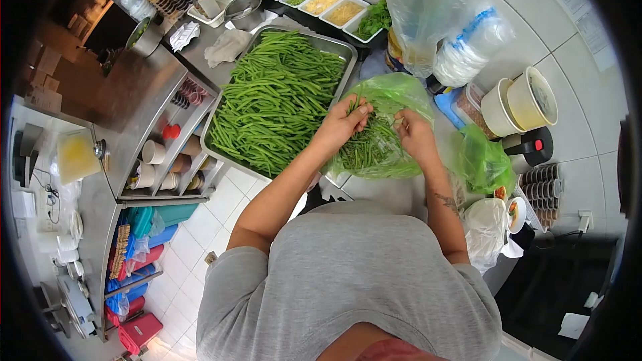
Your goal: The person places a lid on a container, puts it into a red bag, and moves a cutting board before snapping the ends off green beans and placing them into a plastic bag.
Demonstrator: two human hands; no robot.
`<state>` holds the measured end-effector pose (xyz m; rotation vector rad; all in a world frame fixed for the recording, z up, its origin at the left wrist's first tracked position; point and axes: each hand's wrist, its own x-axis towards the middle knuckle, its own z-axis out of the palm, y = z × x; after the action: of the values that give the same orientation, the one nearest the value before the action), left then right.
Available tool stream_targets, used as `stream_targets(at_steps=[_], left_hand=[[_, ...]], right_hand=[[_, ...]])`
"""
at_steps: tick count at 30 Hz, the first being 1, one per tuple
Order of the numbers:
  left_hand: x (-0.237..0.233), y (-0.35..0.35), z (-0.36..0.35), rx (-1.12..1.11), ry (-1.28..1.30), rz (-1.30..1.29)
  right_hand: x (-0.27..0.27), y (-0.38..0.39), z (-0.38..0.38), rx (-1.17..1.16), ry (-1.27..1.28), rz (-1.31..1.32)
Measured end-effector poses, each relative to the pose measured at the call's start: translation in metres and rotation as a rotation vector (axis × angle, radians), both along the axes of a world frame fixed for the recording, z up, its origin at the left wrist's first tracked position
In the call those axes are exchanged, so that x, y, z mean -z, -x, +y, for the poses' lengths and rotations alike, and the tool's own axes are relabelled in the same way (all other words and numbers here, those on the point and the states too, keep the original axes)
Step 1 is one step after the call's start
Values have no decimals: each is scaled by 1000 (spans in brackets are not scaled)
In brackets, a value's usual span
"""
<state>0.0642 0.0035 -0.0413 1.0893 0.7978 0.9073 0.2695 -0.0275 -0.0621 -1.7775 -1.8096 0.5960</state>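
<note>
A large metal tray (350, 60) is heaped with long green beans (281, 93). To its right lies an open green plastic bag (408, 93) with thin green bean pieces (364, 149) inside. My left hand (342, 126) is over the bag's left side, its fingers closed around a few green beans whose tips stick up past the thumb. Across from it, my right hand (416, 135) is above the bag's right side, thumb and fingertips pinched together. Whatever sits in that pinch is too small to make out.
Behind the tray stands a row of white containers (322, 3) with chopped ingredients, beside a metal pot (245, 12). Clear plastic bags (461, 53), stacked tubs (528, 100) and another green bag (483, 160) line the right. A steel shelf unit (167, 160) stands left.
</note>
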Motion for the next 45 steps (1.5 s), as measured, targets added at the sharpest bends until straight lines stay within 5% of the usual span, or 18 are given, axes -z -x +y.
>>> stream_targets(at_steps=[9, 18, 21, 36, 39, 45], left_hand=[[11, 3, 4, -184, -183, 283], [31, -2, 11, -195, -817, 669], [29, -5, 7, -115, -707, 870], [40, -36, 5, 329, -1038, 1056], [50, -41, 5, 410, -996, 1080], [47, -33, 14, 253, -857, 726]], right_hand=[[46, -1, 1, -12, 0, -148], [47, 1, -7, 8, -84, -149], [29, 3, -13, 62, -20, -50], [5, -9, -15, 58, -28, 366], [11, -17, -15, 82, 122, -87], [27, -20, -25, -27, 62, 400]])
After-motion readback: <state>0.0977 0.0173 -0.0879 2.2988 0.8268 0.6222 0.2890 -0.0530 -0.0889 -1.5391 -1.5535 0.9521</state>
